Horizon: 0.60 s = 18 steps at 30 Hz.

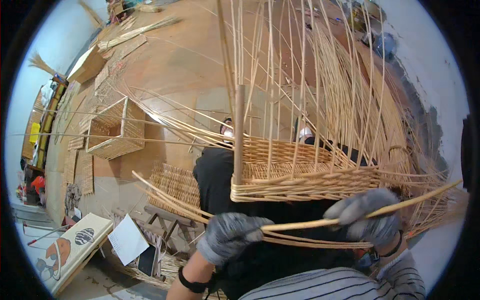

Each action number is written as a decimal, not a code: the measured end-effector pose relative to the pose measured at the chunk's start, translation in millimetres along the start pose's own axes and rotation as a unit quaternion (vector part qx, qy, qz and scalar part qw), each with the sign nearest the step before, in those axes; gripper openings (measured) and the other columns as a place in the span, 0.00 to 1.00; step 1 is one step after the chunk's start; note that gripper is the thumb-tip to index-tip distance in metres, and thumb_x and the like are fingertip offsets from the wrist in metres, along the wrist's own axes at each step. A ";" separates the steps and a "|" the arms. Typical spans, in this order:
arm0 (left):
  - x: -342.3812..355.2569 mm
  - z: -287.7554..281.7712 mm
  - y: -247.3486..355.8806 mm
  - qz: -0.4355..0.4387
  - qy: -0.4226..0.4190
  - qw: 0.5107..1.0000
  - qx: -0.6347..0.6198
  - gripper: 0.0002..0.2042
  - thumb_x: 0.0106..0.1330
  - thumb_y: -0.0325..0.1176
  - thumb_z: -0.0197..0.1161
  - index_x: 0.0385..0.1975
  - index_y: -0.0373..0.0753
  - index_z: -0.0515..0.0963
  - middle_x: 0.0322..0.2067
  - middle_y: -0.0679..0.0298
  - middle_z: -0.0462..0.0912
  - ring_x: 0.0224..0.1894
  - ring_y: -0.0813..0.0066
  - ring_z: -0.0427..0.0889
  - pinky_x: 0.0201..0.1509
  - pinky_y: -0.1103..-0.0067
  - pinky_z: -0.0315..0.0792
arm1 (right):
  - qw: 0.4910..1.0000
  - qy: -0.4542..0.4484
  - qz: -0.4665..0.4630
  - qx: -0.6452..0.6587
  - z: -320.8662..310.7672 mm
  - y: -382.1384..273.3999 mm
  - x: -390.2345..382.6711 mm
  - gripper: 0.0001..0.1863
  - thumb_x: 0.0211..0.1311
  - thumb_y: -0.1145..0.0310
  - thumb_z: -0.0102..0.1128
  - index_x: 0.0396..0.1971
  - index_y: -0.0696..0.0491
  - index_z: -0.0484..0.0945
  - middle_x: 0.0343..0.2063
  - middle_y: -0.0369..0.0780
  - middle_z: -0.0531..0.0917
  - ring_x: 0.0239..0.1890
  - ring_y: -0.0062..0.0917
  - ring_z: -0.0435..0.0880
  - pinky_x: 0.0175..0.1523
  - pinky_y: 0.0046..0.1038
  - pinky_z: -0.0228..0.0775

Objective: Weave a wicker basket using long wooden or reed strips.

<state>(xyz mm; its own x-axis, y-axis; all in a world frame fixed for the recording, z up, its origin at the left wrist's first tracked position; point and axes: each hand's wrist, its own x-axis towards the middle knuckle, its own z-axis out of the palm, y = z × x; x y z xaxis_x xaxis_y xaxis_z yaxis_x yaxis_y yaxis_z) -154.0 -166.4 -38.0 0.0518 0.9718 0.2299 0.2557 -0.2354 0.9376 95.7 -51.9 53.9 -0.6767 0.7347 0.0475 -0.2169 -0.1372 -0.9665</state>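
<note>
A partly woven wicker basket (pixel 305 190) rests on my lap, with tall upright rods rising round it and a thicker wooden post (pixel 239 130) at its left corner. In front of its near wall, my gloved left hand (pixel 234 237) is closed round several willow rods (pixel 295 225). My gloved right hand (pixel 367 216) is wrapped round the same bundle farther right; the thickest rod slants up past it to the right. The rods' left ends stick out beyond my left hand. Neither hand touches the basket wall, as far as I can see.
An open wicker box frame (pixel 117 129) and a woven panel (pixel 172 187) lie to the left. Long loose rods (pixel 345 85) cover the floor at the far right. Near left are a patterned board (pixel 75 250), a paper sheet (pixel 128 240) and a dark phone (pixel 147 260).
</note>
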 end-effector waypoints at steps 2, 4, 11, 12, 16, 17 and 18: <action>3.4 -4.7 -8.6 -0.069 0.051 0.996 0.002 0.14 0.53 0.28 0.63 0.41 0.38 0.78 0.32 0.58 0.81 0.33 0.69 0.79 0.34 0.79 0.74 | 0.993 0.066 -0.043 -0.093 -24.4 -8.0 3.9 0.13 0.55 0.63 0.60 0.31 0.58 0.76 0.28 0.45 0.80 0.28 0.28 0.80 0.31 0.26 0.73; 8.1 -8.0 -13.6 -0.132 0.143 0.981 -0.025 0.14 0.54 0.25 0.62 0.43 0.37 0.76 0.36 0.56 0.80 0.36 0.70 0.79 0.36 0.79 0.74 | 0.936 0.212 -0.084 -0.269 -55.9 -15.2 4.4 0.13 0.54 0.63 0.62 0.31 0.57 0.75 0.29 0.45 0.80 0.28 0.28 0.80 0.31 0.27 0.75; 47.7 9.7 -14.4 -0.275 0.161 0.943 -0.095 0.17 0.60 0.22 0.54 0.51 0.34 0.69 0.39 0.57 0.78 0.25 0.73 0.78 0.31 0.79 0.74 | 0.972 0.221 0.069 -0.042 -107.9 40.2 -13.0 0.13 0.53 0.65 0.63 0.33 0.57 0.74 0.31 0.46 0.80 0.31 0.31 0.82 0.33 0.28 0.79; 53.7 10.8 -18.0 -0.308 0.166 0.917 -0.193 0.17 0.61 0.22 0.52 0.52 0.34 0.68 0.39 0.57 0.78 0.22 0.74 0.77 0.29 0.79 0.73 | 0.967 0.236 0.098 -0.015 -115.4 51.9 -11.0 0.12 0.53 0.67 0.62 0.35 0.57 0.74 0.33 0.47 0.80 0.31 0.31 0.82 0.33 0.28 0.80; 52.8 1.0 -31.3 -0.314 0.137 0.930 -0.137 0.14 0.64 0.24 0.47 0.49 0.33 0.69 0.36 0.60 0.79 0.19 0.78 0.75 0.21 0.83 0.70 | 0.957 0.204 0.141 0.152 -144.8 86.1 0.8 0.09 0.57 0.70 0.57 0.36 0.58 0.74 0.33 0.45 0.80 0.31 0.33 0.82 0.31 0.27 0.80; 51.0 0.7 -30.2 -0.287 0.138 0.931 -0.180 0.14 0.64 0.24 0.47 0.49 0.33 0.70 0.35 0.61 0.79 0.19 0.78 0.75 0.21 0.84 0.69 | 0.958 0.200 0.147 0.144 -150.1 89.9 4.8 0.09 0.57 0.71 0.56 0.36 0.59 0.74 0.33 0.45 0.81 0.31 0.33 0.82 0.31 0.27 0.80; 49.6 1.5 -26.4 -0.310 0.128 0.936 -0.106 0.14 0.64 0.24 0.47 0.50 0.34 0.69 0.36 0.63 0.79 0.23 0.78 0.76 0.26 0.85 0.71 | 0.960 0.194 0.153 0.135 -153.0 91.7 7.7 0.09 0.58 0.71 0.56 0.36 0.59 0.74 0.33 0.45 0.81 0.31 0.33 0.82 0.31 0.27 0.80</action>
<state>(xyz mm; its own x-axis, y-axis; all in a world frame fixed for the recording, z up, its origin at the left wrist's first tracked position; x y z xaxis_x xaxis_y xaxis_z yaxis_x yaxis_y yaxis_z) -156.7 -111.9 -51.7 -0.2842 0.8941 -0.3461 -0.0384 0.3500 0.9360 178.2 42.8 -73.0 -0.4367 0.8169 -0.3768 -0.2592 -0.5153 -0.8169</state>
